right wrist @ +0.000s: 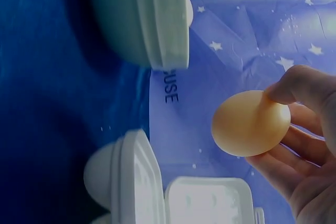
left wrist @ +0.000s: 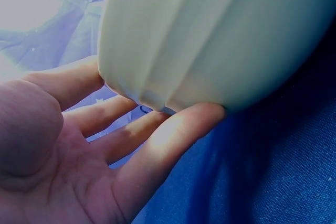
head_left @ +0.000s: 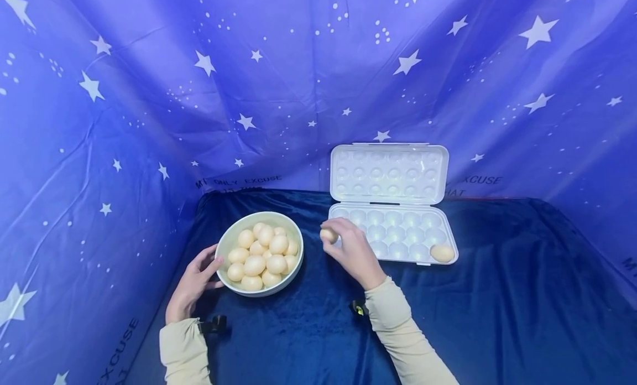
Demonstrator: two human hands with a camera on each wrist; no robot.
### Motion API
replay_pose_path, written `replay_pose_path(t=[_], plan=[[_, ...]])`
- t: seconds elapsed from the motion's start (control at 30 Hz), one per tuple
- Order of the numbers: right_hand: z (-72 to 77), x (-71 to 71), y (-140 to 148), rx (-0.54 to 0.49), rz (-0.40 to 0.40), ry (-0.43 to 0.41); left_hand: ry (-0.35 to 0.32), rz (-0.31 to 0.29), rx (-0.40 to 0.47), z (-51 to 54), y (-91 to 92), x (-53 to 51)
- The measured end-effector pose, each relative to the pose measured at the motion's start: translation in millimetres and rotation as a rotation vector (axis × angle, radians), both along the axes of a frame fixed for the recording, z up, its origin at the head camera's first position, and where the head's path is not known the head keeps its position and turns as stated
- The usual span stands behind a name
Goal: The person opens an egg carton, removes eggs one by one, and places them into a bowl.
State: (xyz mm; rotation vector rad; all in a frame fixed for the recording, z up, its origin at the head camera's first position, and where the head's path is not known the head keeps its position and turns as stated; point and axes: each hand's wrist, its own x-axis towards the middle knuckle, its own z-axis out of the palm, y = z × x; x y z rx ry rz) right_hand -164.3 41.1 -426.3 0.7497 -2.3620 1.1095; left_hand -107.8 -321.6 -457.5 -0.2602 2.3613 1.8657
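Observation:
A pale green bowl heaped with eggs stands on the left part of the table. My left hand holds it at the left side, with the thumb at the rim and the fingers against the ribbed outer wall. Between thumb and fingertips my right hand pinches a single egg, raised at the left edge of an open white egg carton. One egg lies in the carton's front right hollow. The right hand hides part of the carton's left side.
The carton's lid leans back toward a purple star-patterned curtain, which encloses the back and sides. Dark blue velvety cloth covers the table, with folds at the right. Each wrist carries a small black camera.

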Motion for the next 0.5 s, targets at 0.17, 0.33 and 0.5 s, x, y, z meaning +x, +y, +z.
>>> replay_pose_path(t=[0.17,0.33,0.5], plan=[[-0.1,2.0,-14.0,0.008,0.044,-0.04,-0.001,-0.003,-0.004,1.0,0.7,-1.1],[-2.0,5.4,-31.3,0.03,0.096,-0.066,0.005,0.0,-0.007,1.8,1.0,-0.2],[-3.9,7.4,-46.7,0.056,0.119,-0.051,0.014,0.0,0.002,1.9,1.0,0.2]])
